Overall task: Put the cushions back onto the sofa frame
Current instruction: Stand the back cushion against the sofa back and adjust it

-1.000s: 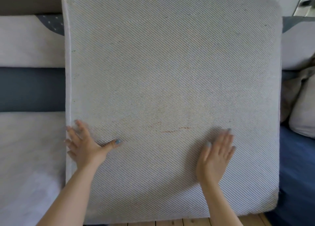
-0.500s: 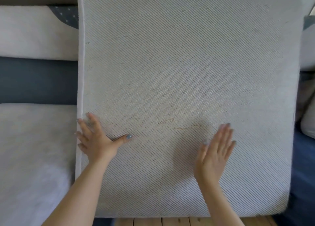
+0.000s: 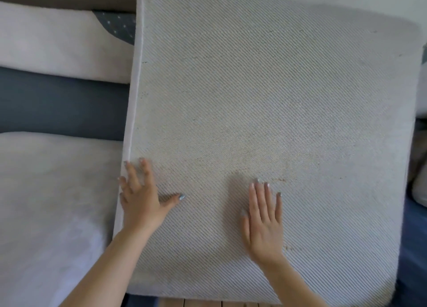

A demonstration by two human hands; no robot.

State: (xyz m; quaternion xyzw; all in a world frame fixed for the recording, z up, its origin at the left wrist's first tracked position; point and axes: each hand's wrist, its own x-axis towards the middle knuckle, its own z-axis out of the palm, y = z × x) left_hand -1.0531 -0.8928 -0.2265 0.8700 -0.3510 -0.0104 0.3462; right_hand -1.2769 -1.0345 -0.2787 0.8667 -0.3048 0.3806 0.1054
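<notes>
A large square seat cushion [image 3: 265,98] in pale grey diagonal-weave fabric fills most of the view, lying on the dark blue sofa frame [image 3: 60,100]. My left hand [image 3: 141,198] lies flat on its lower left part with spread fingers, right by the cushion's left edge. My right hand [image 3: 264,221] presses flat on the lower middle, fingers straight and together. A second light cushion [image 3: 53,202] lies to the left, and a back cushion [image 3: 60,43] sits behind it.
More light pillows [image 3: 419,186] lie at the right edge over blue upholstery [image 3: 413,260]. A strip of wooden floor [image 3: 208,303] shows below the cushion's front edge. A pale wall is at the top right.
The big cushion has shifted right in the view. My right hand has slid left toward the middle, and my left hand has stayed by the left edge.
</notes>
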